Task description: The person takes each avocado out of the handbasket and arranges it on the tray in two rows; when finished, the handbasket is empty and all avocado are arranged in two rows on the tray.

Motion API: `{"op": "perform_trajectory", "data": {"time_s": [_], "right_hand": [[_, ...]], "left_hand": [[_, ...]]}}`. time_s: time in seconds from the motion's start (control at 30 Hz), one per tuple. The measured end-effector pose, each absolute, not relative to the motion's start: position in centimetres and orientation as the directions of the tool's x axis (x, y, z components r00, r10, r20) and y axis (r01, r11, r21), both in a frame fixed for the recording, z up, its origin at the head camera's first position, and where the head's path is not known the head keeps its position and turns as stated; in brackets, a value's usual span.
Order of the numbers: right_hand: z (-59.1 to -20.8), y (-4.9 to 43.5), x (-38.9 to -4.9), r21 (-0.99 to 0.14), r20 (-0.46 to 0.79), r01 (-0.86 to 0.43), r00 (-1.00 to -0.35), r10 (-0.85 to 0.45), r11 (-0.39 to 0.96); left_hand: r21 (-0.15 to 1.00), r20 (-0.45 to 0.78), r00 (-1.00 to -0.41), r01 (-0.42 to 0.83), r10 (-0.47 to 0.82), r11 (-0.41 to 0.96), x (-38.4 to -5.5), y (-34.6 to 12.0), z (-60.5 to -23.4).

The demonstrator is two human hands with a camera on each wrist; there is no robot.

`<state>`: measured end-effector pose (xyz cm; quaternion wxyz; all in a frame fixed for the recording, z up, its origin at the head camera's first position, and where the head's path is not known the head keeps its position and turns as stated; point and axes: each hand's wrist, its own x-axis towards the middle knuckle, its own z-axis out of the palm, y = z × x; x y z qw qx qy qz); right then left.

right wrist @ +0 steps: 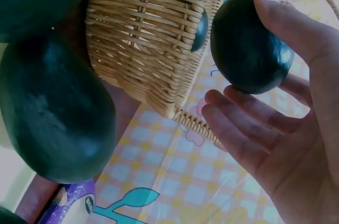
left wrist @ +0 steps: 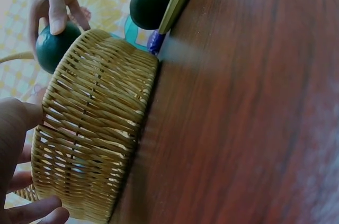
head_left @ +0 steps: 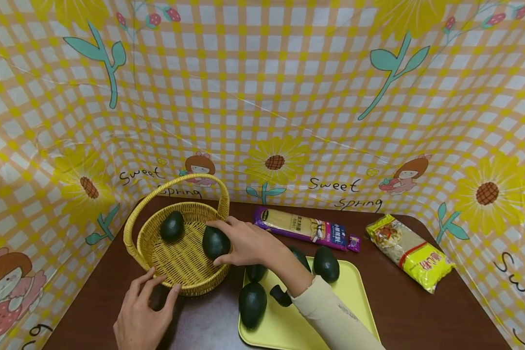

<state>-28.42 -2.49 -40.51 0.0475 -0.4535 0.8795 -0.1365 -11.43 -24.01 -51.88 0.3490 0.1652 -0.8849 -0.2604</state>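
Note:
My right hand (head_left: 249, 240) grips a dark green avocado (head_left: 216, 243) over the right side of a yellow wicker basket (head_left: 197, 289). In the right wrist view that avocado (right wrist: 251, 44) sits between thumb and fingers, above the rim. Another avocado (head_left: 172, 226) lies inside the basket at its back left. My left hand (head_left: 145, 308) is at the basket's front left, its loosely bent fingers touching the outside near the rim. On a pale yellow tray (head_left: 354, 301) lie several more avocados (head_left: 253, 305), partly hidden by my right forearm.
Behind the tray is a purple-ended pack of noodles (head_left: 302, 226). A yellow and clear food bag (head_left: 411, 253) lies at the right. The basket's tall handle (head_left: 175, 182) arches upward. A checked, flower-printed cloth (head_left: 280, 97) surrounds the dark brown table (head_left: 455, 311).

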Motion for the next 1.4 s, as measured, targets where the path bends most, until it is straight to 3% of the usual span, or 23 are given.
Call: {"op": "perform_trajectory", "data": {"time_s": [0.87,1.4], "right_hand": [[-41.6,0.9,-27.1,-0.305,0.098,-0.771,-0.609,-0.787,0.559],[-42.2,3.4,-26.2,-0.364,0.098,-0.721,-0.659,-0.746,0.589]], "left_hand": [[0.572,0.531,-0.705,-0.111,-0.47,0.812,-11.5,-24.0,-51.9],[0.58,0.508,-0.713,-0.132,-0.483,0.804,-11.4,-23.9,-51.9]]}}
